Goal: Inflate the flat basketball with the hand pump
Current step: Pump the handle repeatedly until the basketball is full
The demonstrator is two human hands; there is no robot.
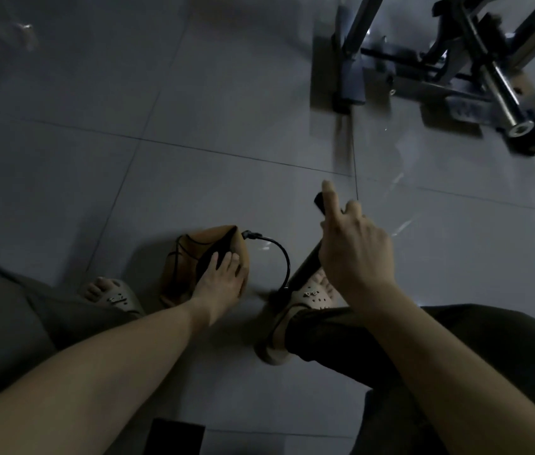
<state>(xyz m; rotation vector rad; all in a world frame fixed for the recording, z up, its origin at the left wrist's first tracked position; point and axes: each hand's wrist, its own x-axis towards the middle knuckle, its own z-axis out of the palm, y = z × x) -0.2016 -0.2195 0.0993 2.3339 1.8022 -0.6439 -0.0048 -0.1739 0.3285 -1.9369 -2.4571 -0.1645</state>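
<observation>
flat basketball (208, 234) was pressed to the floor by the left grip (220, 280), fingers flat, nothing clenched. hand pump (305, 264) was grasped near its handle by the right grip (354, 254). pump axis leaned upward, ball lay left of it, hose (287, 261) joined them.

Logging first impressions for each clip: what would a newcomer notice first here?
In the dim centre, the left hand rests on a crumpled orange basketball on the tiled floor. A black hose arcs from it to the hand pump, held by the right hand. A metal frame stands top right.
</observation>
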